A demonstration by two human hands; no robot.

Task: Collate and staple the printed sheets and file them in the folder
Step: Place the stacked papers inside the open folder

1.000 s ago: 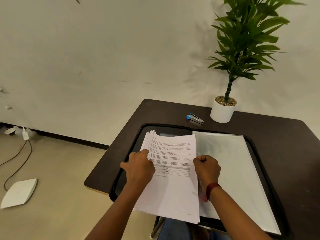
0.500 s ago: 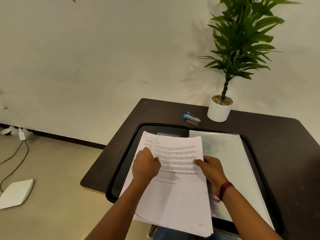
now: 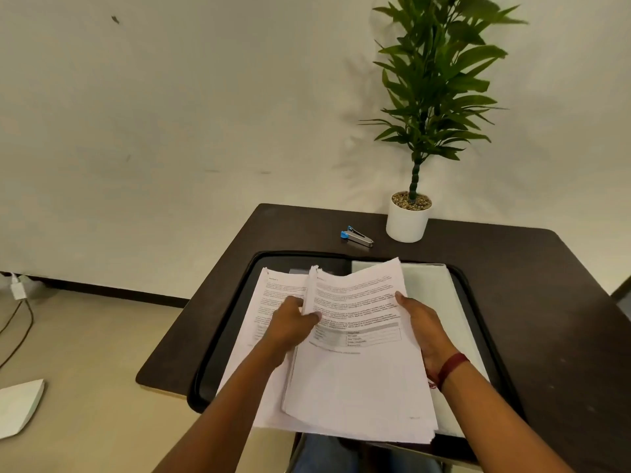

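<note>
While the left hand (image 3: 290, 324) pinches the left edge of the printed sheets (image 3: 358, 380) and the right hand (image 3: 421, 322) grips their right edge at the frame's centre, over the tray (image 3: 225, 336), I'd square the stack: tap its edges flush, keep both grips even, then reach for the stapler (image 3: 356, 236) at upper centre, with the folder (image 3: 430, 285) lying just right

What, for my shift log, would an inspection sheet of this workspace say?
Surface: dark table bearing a black tray.
Job's things: printed sheets held as a stack above a loose sheet; folder in the tray's right side; stapler behind the tray.
Clutter: potted plant.
Hands: left hand grips the stack's left edge; right hand holds its right edge.
Cables: cable on the floor, left.
Surroundings: pale wall; white object on the floor.
</note>
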